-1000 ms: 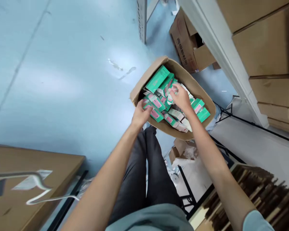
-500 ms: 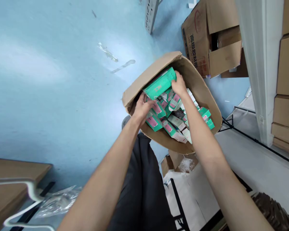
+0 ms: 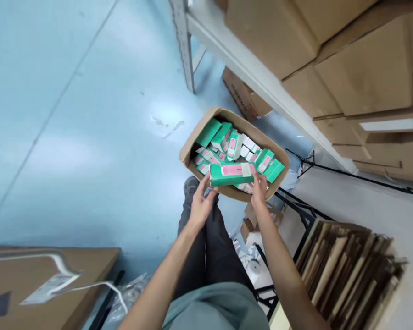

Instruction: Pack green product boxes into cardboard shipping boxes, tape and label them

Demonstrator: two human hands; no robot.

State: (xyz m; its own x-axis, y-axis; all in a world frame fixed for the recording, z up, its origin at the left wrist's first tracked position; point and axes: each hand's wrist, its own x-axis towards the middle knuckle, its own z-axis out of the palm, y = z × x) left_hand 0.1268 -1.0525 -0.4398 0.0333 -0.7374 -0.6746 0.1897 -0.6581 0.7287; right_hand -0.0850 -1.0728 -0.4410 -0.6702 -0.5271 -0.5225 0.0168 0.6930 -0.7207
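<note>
A long green product box [image 3: 233,174] with a pink panel and a pale label lies level between my two hands, above the near side of an open cardboard carton [image 3: 201,126]. My left hand [image 3: 202,201] grips its left end, and my right hand [image 3: 259,187] closes on its right end. Inside the carton, several smaller green, pink and white boxes [image 3: 234,145] lie jumbled at different angles. A plain green box [image 3: 208,133] leans in the far left corner. The held box covers part of the contents below it.
Shelving [image 3: 248,68] stacked with brown cartons [image 3: 365,68] runs along the upper right. Flattened cardboard [image 3: 347,270] stands upright at the lower right. A large carton [image 3: 48,284] with a white cable [image 3: 60,263] is at lower left. Another carton [image 3: 244,94] sits on the floor beyond.
Both hands have come up and back out of the carton, with the green box now held near its near rim, pink panel showing. My view has risen and turned, showing more shelving.
</note>
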